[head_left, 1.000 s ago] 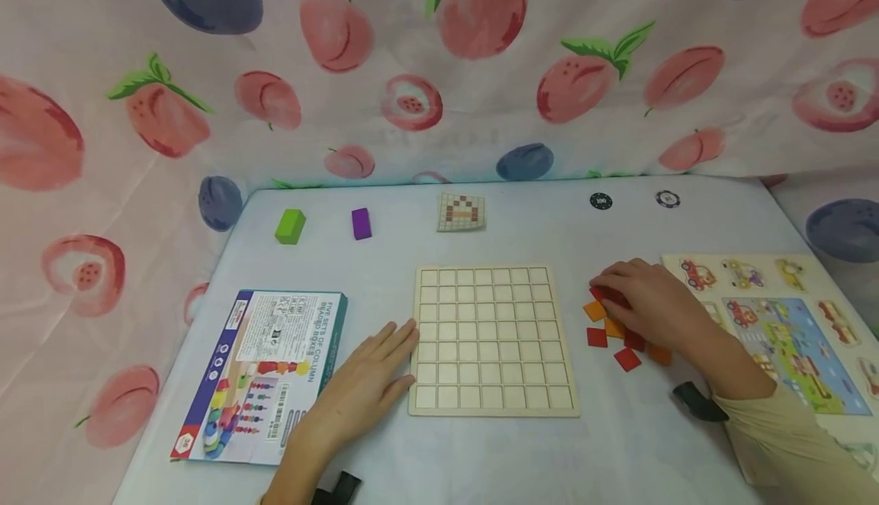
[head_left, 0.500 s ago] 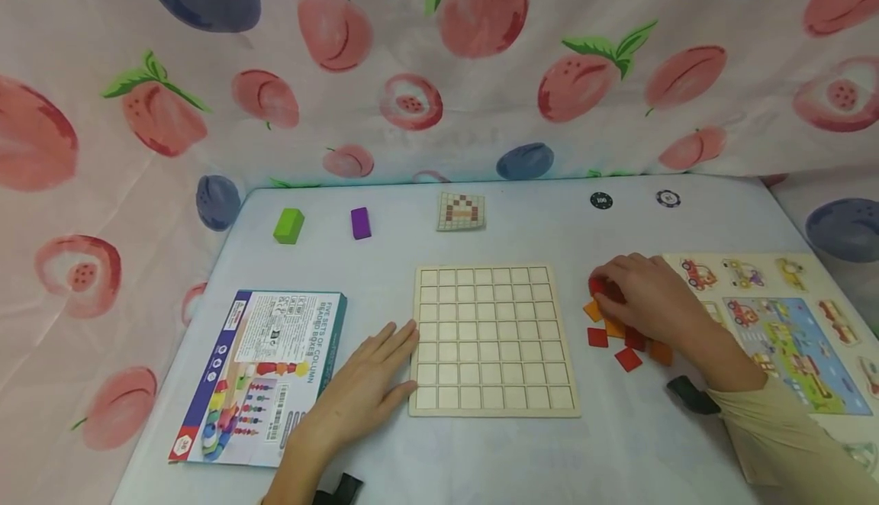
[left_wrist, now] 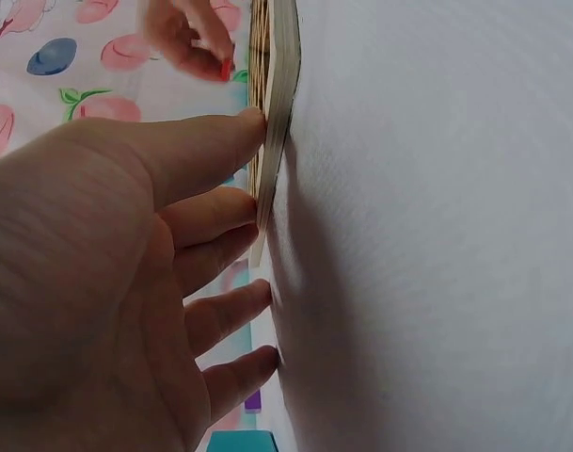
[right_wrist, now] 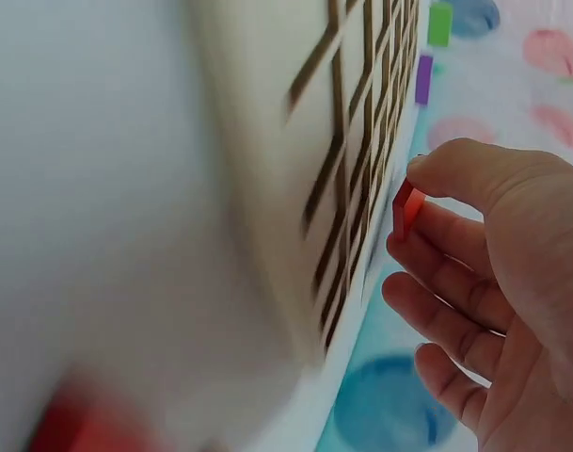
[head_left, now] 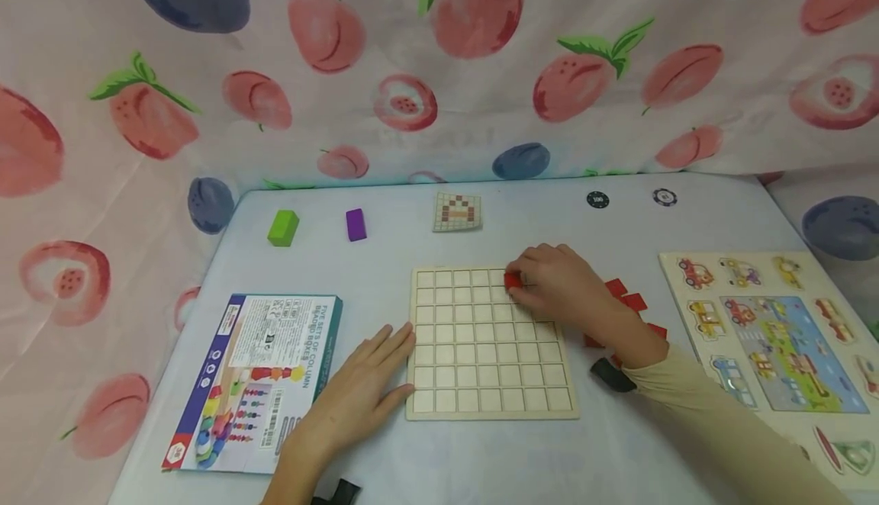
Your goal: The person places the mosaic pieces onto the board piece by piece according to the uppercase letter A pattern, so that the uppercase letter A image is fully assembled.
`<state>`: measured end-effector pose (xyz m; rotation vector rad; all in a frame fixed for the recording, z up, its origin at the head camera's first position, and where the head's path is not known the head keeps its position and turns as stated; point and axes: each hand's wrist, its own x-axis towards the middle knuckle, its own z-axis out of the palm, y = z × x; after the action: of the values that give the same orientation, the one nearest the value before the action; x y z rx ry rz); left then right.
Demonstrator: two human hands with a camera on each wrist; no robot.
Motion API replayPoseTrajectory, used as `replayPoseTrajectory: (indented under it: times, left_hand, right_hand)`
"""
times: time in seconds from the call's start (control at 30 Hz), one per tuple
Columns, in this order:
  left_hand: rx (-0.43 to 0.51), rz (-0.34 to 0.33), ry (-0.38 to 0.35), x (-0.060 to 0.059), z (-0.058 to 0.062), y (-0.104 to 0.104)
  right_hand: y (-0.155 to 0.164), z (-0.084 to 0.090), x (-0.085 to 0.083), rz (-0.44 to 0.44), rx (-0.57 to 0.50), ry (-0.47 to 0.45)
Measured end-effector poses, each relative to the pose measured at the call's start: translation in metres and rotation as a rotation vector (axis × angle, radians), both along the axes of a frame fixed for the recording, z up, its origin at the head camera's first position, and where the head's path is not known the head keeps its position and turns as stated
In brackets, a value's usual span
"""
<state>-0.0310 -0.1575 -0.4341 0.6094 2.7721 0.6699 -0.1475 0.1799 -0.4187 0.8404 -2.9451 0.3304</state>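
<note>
A wooden grid board [head_left: 491, 383] lies in the middle of the table, its cells bare. My right hand [head_left: 549, 284] reaches over the board's upper right part and pinches a small red square tile [head_left: 512, 281] between thumb and fingers; the tile [right_wrist: 405, 208] shows close to the board [right_wrist: 352, 179] in the right wrist view. My left hand [head_left: 357, 394] lies flat on the table with straight fingers touching the board's left edge [left_wrist: 278, 122]. Loose red tiles [head_left: 628, 299] lie right of the board, partly hidden by my right forearm.
A toy box [head_left: 257, 375] lies at the left. A green block [head_left: 283, 227], a purple block [head_left: 355, 224] and a pattern card [head_left: 457, 211] sit at the back, with two round chips [head_left: 597, 200] further right. A vehicle puzzle board [head_left: 776, 337] fills the right side.
My right hand lifted a red tile from the pile right of the board and carried it left over the board's upper right cells. The left hand stayed put.
</note>
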Motion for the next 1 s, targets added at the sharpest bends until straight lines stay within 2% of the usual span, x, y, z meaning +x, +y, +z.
replayPoseTrajectory:
  times: [0.17, 0.37, 0.67, 1.0]
  left_hand:
    - [0.006, 0.004, -0.011, 0.001, -0.001, -0.001]
    - [0.005, 0.002, -0.021, 0.001, 0.000, 0.000]
    - [0.000, -0.005, -0.005, -0.001, 0.000, 0.001]
    - [0.008, -0.004, -0.002, -0.001, -0.002, 0.000]
  right_hand:
    - [-0.030, -0.005, -0.009, 0.064, 0.000, -0.031]
    - [-0.043, -0.010, -0.015, 0.063, 0.011, -0.042]
    - [-0.043, -0.008, -0.015, 0.000, -0.057, -0.058]
    - [-0.028, -0.011, -0.011, 0.056, -0.082, -0.109]
